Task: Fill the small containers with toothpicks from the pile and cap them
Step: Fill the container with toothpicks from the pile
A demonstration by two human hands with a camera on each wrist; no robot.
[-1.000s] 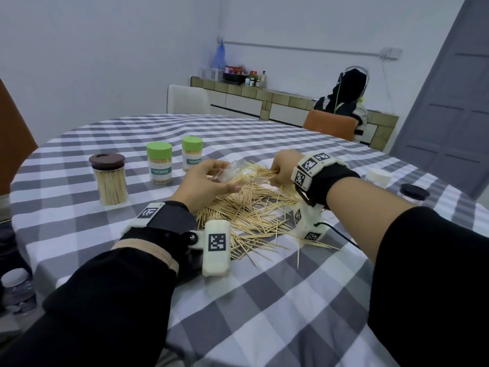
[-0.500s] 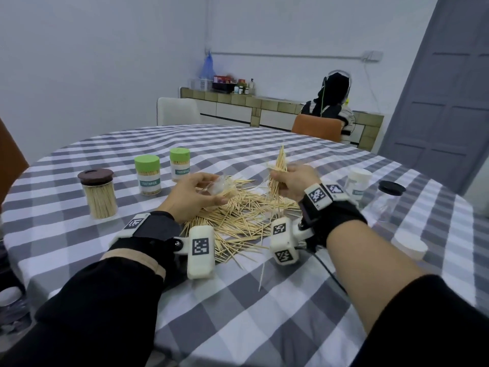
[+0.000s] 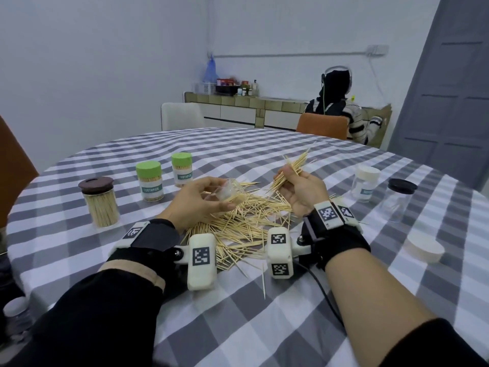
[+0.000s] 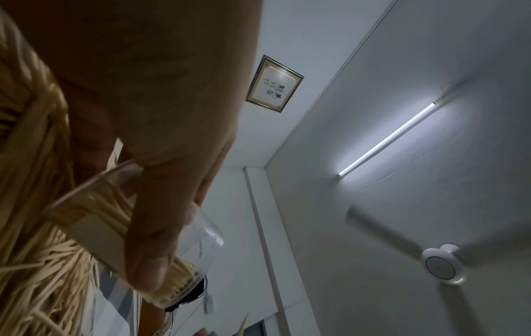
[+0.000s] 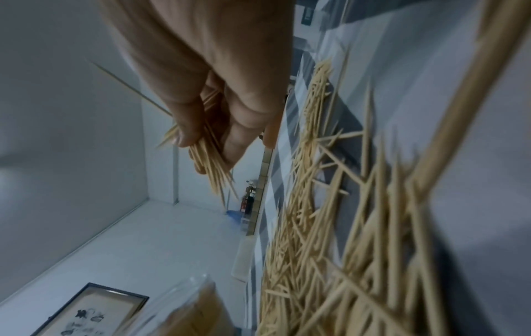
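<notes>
Toothpicks (image 3: 292, 169) sit bunched in the right hand (image 3: 301, 193), pinched tight, above the pile (image 3: 238, 221) on the table. The left hand (image 3: 195, 202) grips the clear container (image 3: 229, 193), tipped sideways. Line the sticks up straight, then slide them in slowly

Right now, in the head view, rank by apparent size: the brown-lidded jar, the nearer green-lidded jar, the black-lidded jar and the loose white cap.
1. brown-lidded jar
2. black-lidded jar, close to the first and farther away, so unsure
3. nearer green-lidded jar
4. white cap
</notes>
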